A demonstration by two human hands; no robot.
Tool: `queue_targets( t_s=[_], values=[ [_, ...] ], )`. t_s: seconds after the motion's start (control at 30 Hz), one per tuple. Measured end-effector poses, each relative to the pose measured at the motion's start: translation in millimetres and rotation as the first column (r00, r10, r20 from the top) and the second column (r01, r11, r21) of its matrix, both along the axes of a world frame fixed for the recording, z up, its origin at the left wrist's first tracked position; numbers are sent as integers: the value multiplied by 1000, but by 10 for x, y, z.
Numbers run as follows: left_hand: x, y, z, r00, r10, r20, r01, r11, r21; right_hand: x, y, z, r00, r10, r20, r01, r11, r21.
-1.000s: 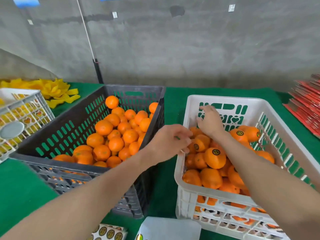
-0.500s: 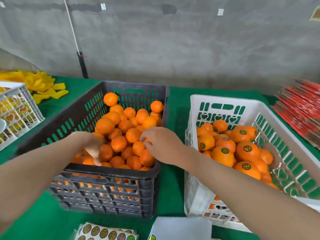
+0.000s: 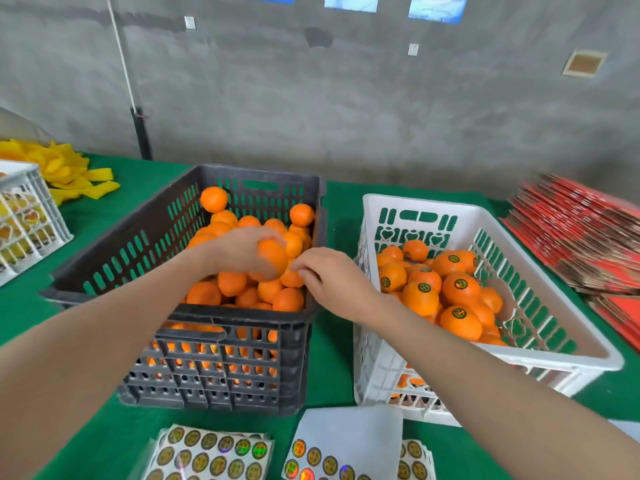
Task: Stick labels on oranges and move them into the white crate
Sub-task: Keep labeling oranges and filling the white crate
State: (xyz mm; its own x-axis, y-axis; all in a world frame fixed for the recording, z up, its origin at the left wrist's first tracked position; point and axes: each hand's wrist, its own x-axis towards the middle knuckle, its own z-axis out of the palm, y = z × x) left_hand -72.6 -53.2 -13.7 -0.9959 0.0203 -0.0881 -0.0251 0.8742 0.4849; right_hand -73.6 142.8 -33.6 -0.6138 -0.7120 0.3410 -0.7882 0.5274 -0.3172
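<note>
A black crate [image 3: 221, 313] holds several unlabelled oranges [image 3: 204, 293]. My left hand [image 3: 235, 251] grips one orange [image 3: 273, 257] and holds it above that pile. My right hand [image 3: 329, 280] is beside it at the crate's right edge. Its fingers are curled and the fingertips almost touch the held orange. No label shows between the fingers. The white crate [image 3: 422, 203] to the right holds several oranges with round dark labels [image 3: 460, 287]. Label sheets [image 3: 211, 455] lie at the table's front edge, with another sheet [image 3: 322, 459] beside them.
The green table carries a small white basket [image 3: 31, 216] at far left with yellow foam nets [image 3: 69, 174] behind it. A stack of red flat cartons [image 3: 581, 230] lies at the right edge. A grey wall stands behind.
My left hand has risen from the pile's left side with an orange. My right hand has shifted right to the crate's edge, next to that orange.
</note>
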Motion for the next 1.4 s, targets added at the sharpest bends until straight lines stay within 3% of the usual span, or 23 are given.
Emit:
queue_targets(
  t_s=[0.07,0.17,0.23,0.33,0.4,0.47,0.6,0.7,0.8,1.0,1.07,1.17,1.27,1.4],
  values=[
    [146,169,104,986,75,-150,-30,958,285,223,191,-114,1000,-20,-24,14,975,-223],
    [446,419,266,954,240,-178,-66,749,659,611,616,-459,984,-177,30,170,863,-476],
    [701,595,306,971,179,-157,24,582,813,829,892,-777,972,-215,91,234,880,-413],
    [1032,832,235,991,64,-116,81,408,909,1014,1069,-1268,955,-153,253,195,969,-149],
    [1210,971,107,994,12,-109,98,347,933,1031,993,-1521,917,-168,362,138,985,108],
    [1343,1087,-56,997,-7,-75,73,350,934,966,839,-1708,862,-244,444,118,949,291],
    [1522,1208,-431,996,19,87,-87,424,901,830,595,-1882,910,-331,251,180,859,480],
    [1633,1174,-754,972,80,222,-235,427,873,823,597,-1860,922,-278,269,195,934,298],
    [1727,1067,-1076,920,121,372,-390,359,848,825,729,-1680,913,-176,368,123,979,164],
    [1782,1055,-1325,864,-100,493,-427,373,824,802,991,-1293,879,-21,476,-8,998,58],
    [1738,1153,-1351,850,-102,517,-471,291,833,855,1017,-1279,931,-84,355,71,996,48],
    [1668,1288,-1362,813,-49,580,-575,86,814,1088,1061,-1344,954,-254,157,280,943,-181],
    [1641,1349,-1376,785,-43,618,-619,-46,784,1336,1076,-1438,942,-243,230,291,935,-204],
    [1628,1358,-1402,749,-94,656,-662,-63,747,1405,1073,-1523,929,-252,270,293,948,-126]
  ],
)
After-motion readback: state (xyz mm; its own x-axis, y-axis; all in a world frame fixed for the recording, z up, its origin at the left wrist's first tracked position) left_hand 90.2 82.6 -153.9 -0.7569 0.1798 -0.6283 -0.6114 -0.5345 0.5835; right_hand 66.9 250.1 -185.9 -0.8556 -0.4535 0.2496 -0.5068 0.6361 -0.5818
